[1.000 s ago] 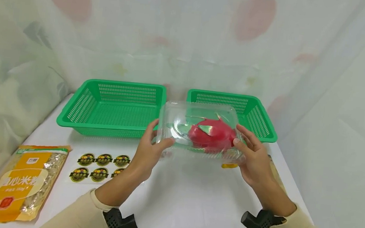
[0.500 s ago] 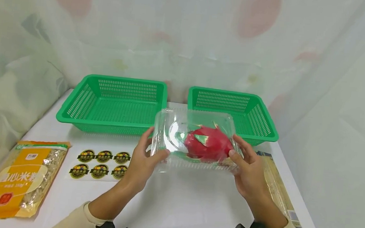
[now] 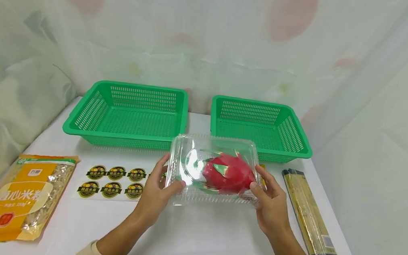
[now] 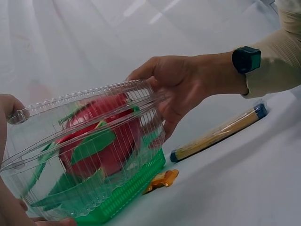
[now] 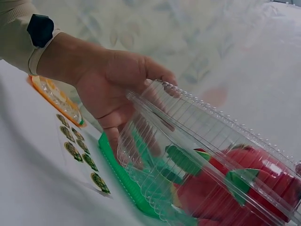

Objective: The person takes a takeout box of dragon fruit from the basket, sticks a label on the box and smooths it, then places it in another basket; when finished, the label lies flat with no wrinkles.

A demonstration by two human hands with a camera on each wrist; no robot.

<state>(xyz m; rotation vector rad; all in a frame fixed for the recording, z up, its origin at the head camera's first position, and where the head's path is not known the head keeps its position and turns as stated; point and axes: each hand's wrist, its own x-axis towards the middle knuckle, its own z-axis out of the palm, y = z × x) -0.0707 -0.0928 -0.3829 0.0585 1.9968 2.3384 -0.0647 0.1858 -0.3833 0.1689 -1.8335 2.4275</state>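
A clear plastic clamshell box (image 3: 193,171) with a red dragon fruit (image 3: 227,174) inside is held up over the table between both hands. My left hand (image 3: 156,192) grips its left end, thumb on top and fingers underneath. At the opposite end my right hand (image 3: 272,202) holds it the same way, thumb over the lid's corner. Both wrist views show the box (image 4: 103,141) with lid and base together and the fruit's green scales pressed near the wall. In the right wrist view, the left hand's fingers (image 5: 110,134) reach below the box.
Two green baskets (image 3: 122,141) (image 3: 285,155) stand at the back. A sheet of round stickers (image 3: 111,190) lies left of the box, beside a bag of rice noodles (image 3: 19,200). A long packet of dried noodles (image 3: 310,218) lies at right, and a small orange wrapped item (image 4: 162,180) sits near a basket.
Both hands have brought the box with the dragon fruit down and nearer to me. Its lid faces up more in the head view, and the grip at both ends stays the same.
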